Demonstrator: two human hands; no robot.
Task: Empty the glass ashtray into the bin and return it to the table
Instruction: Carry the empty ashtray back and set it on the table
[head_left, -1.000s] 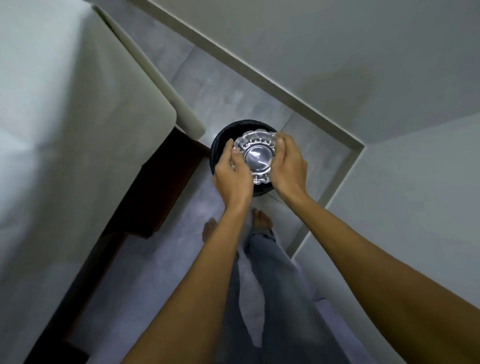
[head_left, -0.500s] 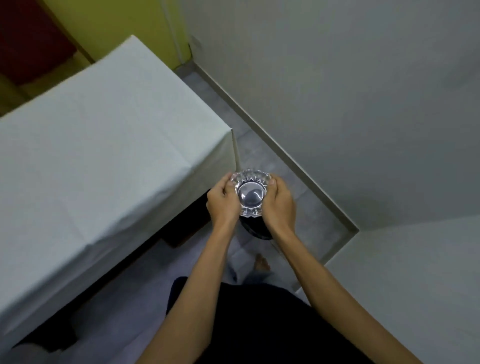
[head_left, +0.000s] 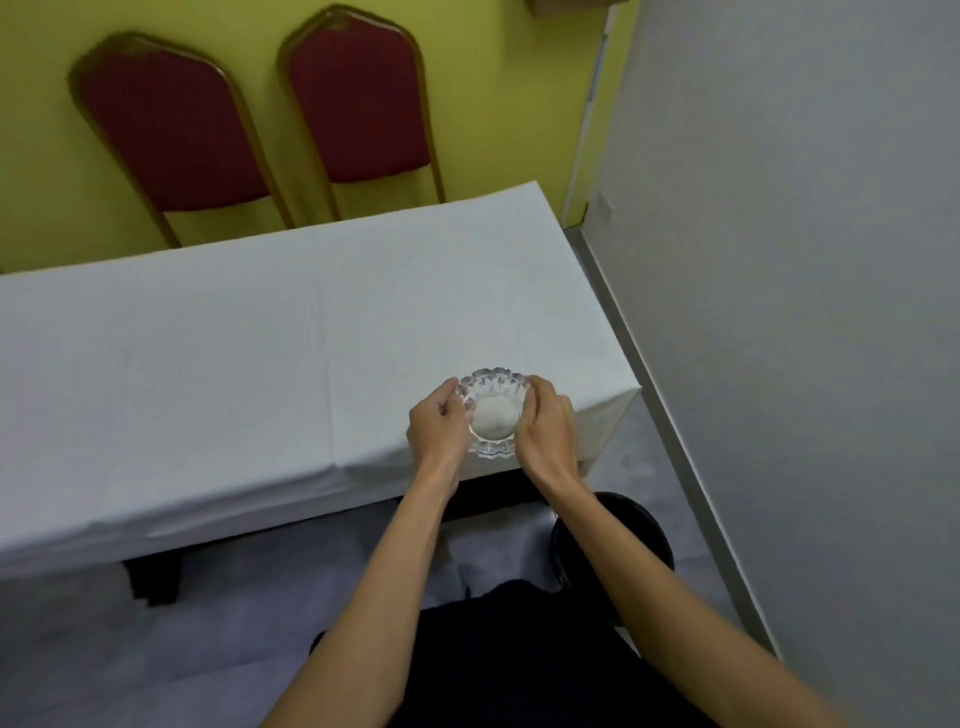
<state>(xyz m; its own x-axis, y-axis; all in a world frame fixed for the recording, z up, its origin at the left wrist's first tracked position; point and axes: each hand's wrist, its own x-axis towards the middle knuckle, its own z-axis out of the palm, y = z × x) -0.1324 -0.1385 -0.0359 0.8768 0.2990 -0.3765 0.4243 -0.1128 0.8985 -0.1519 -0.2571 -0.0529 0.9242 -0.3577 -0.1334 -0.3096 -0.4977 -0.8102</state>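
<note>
The clear glass ashtray (head_left: 493, 410) with a scalloped rim sits upright at the near right corner of the white-clothed table (head_left: 234, 364), close to its front edge. My left hand (head_left: 435, 427) grips its left side and my right hand (head_left: 548, 423) grips its right side. I cannot tell whether its base touches the cloth. Its bowl looks empty. The black round bin (head_left: 631, 530) stands on the floor below the table's right corner, partly hidden by my right forearm.
Two red padded chairs (head_left: 358, 98) with gold frames stand against the yellow wall behind the table. A grey wall (head_left: 805, 312) runs along the right side, leaving a narrow strip of grey floor beside the table and bin.
Both hands have carried the ashtray up from over the bin to the table's near right corner. The view has lifted from the floor to the tabletop and chairs.
</note>
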